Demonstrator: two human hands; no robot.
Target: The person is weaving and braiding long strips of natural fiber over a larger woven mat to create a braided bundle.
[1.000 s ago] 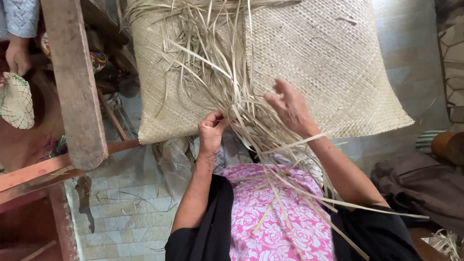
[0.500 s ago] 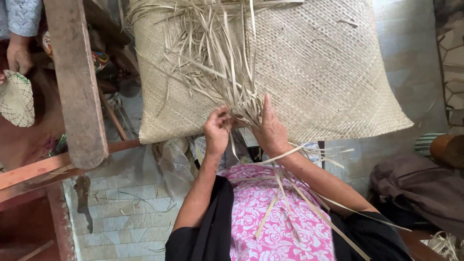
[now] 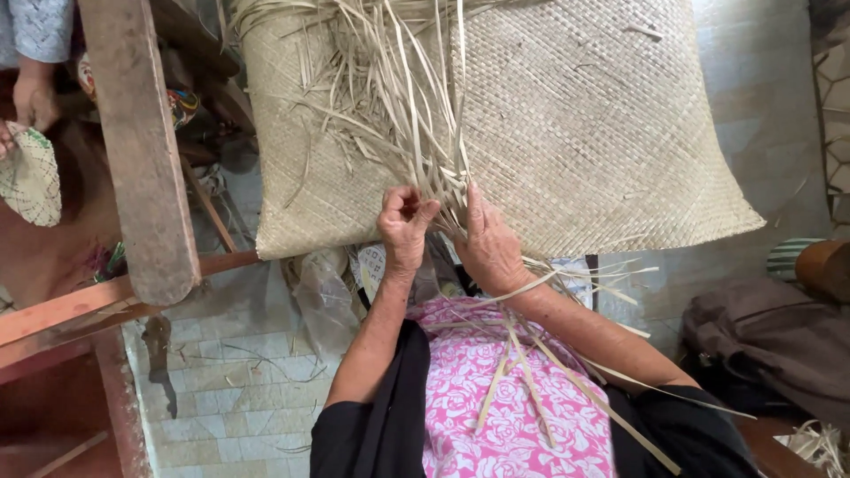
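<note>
Gripping loose straw strips [image 3: 416,115], both hands [image 3: 405,226] meet at woven mat [image 3: 584,133].

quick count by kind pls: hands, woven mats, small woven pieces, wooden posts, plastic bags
Hands: 3, the left hand and right hand on the loose strips, plus another person's hand
Large woven mat: 1
Small woven piece: 1
Wooden post: 1
Clear plastic bag: 1
Total: 7
</note>
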